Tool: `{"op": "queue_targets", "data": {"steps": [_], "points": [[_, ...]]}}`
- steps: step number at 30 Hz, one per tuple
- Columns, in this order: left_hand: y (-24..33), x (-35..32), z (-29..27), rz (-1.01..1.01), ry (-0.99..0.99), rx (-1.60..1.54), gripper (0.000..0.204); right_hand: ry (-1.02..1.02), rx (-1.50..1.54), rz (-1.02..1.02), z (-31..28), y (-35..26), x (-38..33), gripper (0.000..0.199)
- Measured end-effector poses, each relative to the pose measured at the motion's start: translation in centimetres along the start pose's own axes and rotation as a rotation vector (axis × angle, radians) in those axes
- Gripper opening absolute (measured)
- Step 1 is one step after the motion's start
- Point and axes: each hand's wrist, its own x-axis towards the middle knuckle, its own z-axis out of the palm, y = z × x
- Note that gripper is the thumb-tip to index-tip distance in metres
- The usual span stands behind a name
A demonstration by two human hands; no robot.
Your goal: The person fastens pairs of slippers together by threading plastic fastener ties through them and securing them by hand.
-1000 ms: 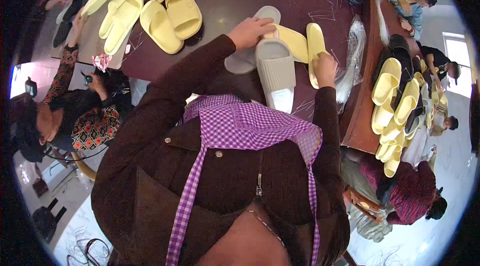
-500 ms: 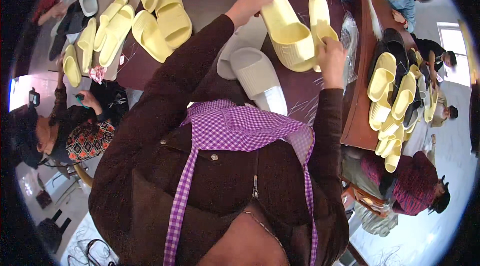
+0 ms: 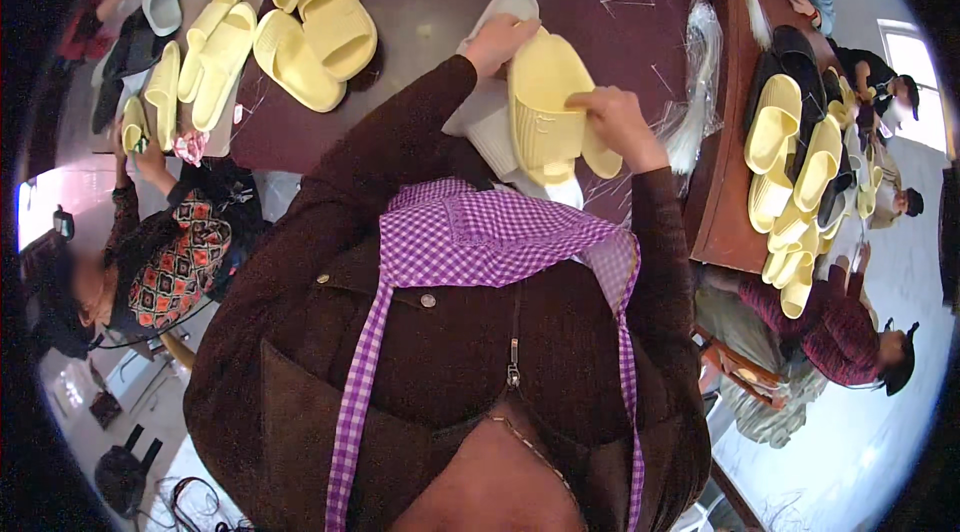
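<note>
My left hand is closed around the heel end of a yellow slide slipper, its broad strap pointing toward me. My right hand pinches at the strap edge beside the slipper's right side. A second yellow slipper shows partly behind the first, below my right fingers; how firmly that hand grips it is hidden. Under both lies a pair of grey slippers, mostly covered by the yellow ones and my left hand.
Several yellow slippers lie at the table's left, near grey and black ones. A clear plastic bag rests on the right. Beyond it, more slippers line another table. Co-workers sit on both sides; one handles a slipper at left.
Both hands have drawn the yellow slippers down and toward me, over the grey pair. The two slippers were apart side by side; now they overlap. My right hand has shifted left.
</note>
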Motion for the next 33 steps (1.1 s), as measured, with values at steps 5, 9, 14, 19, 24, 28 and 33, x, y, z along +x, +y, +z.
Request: {"op": "queue_targets", "data": {"steps": [5, 9, 14, 19, 24, 28, 33], "points": [[0.0, 0.1, 0.7, 0.043, 0.014, 0.240, 0.042, -0.116, 0.548, 0.096, 1.4, -0.1, -1.3, 0.022], [-1.2, 0.8, 0.6, 0.194, 0.088, 0.401, 0.041, -0.189, 0.825, 0.230, 1.6, -1.2, -2.0, 0.020], [-2.0, 0.8, 0.2, 0.404, 0.075, 0.475, 0.036, -0.167, 0.705, 0.317, 1.9, -2.5, -2.4, 0.025], [1.6, -2.7, 0.1, 0.212, -0.017, 0.272, 0.040, 0.393, 0.680, 0.445, 5.3, 3.2, -6.6, 0.035], [0.7, -6.4, -2.6, 0.035, 0.007, 0.119, 0.032, 0.527, 2.106, 0.668, 7.9, 4.0, -11.3, 0.047], [-0.5, -8.7, -3.3, -0.033, 0.021, 0.021, 0.027, 0.964, 2.040, 0.575, 4.0, -5.6, -7.3, 0.052], [-0.7, -10.1, -3.2, -0.051, -0.032, 0.020, 0.025, 0.947, 1.762, 0.570, 6.3, -6.1, -7.6, 0.047]]}}
